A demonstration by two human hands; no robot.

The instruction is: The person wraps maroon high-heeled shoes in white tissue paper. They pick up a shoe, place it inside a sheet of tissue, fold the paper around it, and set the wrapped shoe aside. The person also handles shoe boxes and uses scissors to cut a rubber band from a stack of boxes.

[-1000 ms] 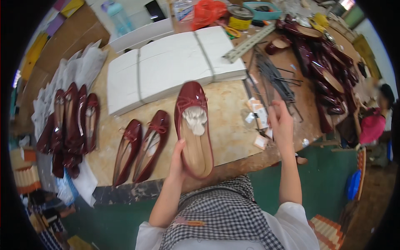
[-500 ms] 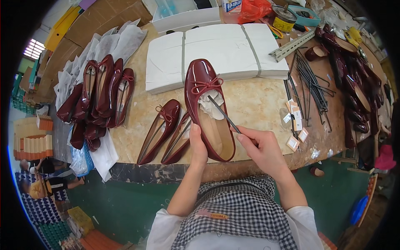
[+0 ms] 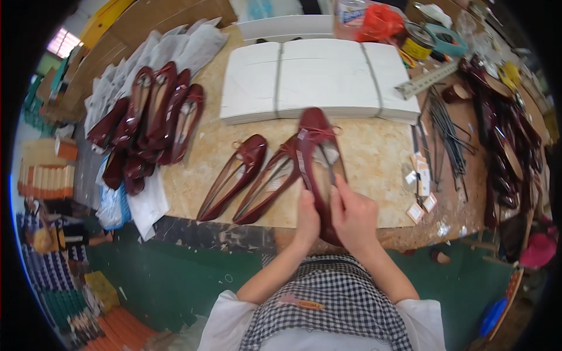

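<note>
Burgundy shoe (image 3: pixel 309 167) held over table front edge (image 3: pixel 216 235); left hand (image 3: pixel 308 221) gripping its side, right hand (image 3: pixel 356 216) gripping dark rod (image 3: pixel 328 165) inside.

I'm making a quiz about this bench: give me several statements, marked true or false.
The left hand grips a glossy dark-red shoe with a bow. True.
The right hand is empty. False: the right hand holds a thin dark rod inside that shoe.
Two similar shoes lie left of that shoe on the marbled tan tabletop. True.
Red bands cross the flat white rectangular stack. False: grey bands cross the stack.
Thin dark bent rods lie heaped right of the stack. True.
</note>
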